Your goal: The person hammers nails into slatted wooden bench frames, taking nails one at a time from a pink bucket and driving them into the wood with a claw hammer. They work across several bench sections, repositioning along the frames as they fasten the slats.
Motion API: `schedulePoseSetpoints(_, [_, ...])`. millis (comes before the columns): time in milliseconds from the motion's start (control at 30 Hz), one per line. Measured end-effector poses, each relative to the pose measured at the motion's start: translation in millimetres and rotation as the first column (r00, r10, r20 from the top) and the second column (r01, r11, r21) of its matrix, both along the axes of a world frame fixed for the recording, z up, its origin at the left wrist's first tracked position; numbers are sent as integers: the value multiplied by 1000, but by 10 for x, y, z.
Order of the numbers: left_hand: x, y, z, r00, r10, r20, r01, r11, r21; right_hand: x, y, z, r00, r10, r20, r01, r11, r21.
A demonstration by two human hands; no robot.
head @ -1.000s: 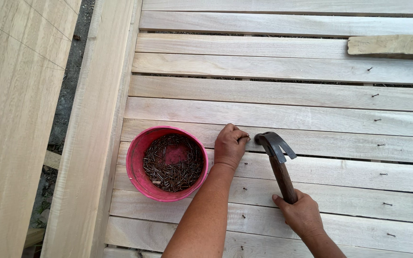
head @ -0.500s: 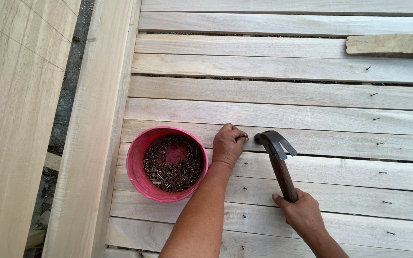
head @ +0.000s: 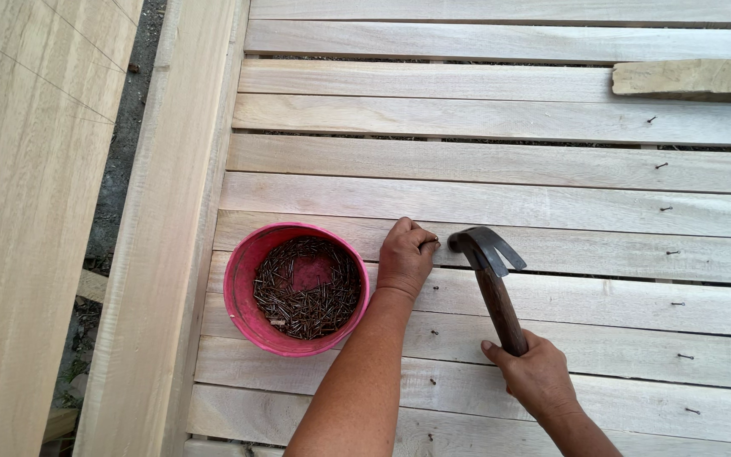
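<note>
Wooden slats [head: 501, 203] are carrying the work. Left hand [head: 405, 258], mid-frame, is pinching a nail, fingers together; right hand [head: 535, 372] is clamping the hammer [head: 488, 271] handle. Advise light starting taps, fingertips kept low.

Left hand [head: 405, 256] sits just right of the red bucket [head: 296, 288], knuckles up, fingers curled into a loose fist, thumb and fingertips pinched together at its upper right edge (whatever they pinch is too small to tell). Left forearm runs down from it, below the bucket's right rim, bare, slightly tilted to the left. Right hand [head: 535, 374] is farther right of the bucket and lower than the left hand, well apart from it, palm down, fingers wrapped tight around a handle, thumb on its left side. Right wrist bends toward the lower right; only a short stretch of that forearm shows.
</note>
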State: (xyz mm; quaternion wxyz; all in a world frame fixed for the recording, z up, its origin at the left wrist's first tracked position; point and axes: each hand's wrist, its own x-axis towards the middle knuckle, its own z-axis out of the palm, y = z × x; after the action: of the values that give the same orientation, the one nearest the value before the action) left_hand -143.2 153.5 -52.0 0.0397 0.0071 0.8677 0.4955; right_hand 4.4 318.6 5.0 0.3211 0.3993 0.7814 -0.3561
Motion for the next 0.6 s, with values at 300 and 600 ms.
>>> schedulePoseSetpoints(300, [1,7,-84,997,10,-75,-10,1000,-2,-94,-110,140,997,70,-34,-71,997,-30])
schedulePoseSetpoints(600, [219,-116,-128,983,17,-182,-25,999,-42,-36,-68,121,998,-45,-45,42,996,-72])
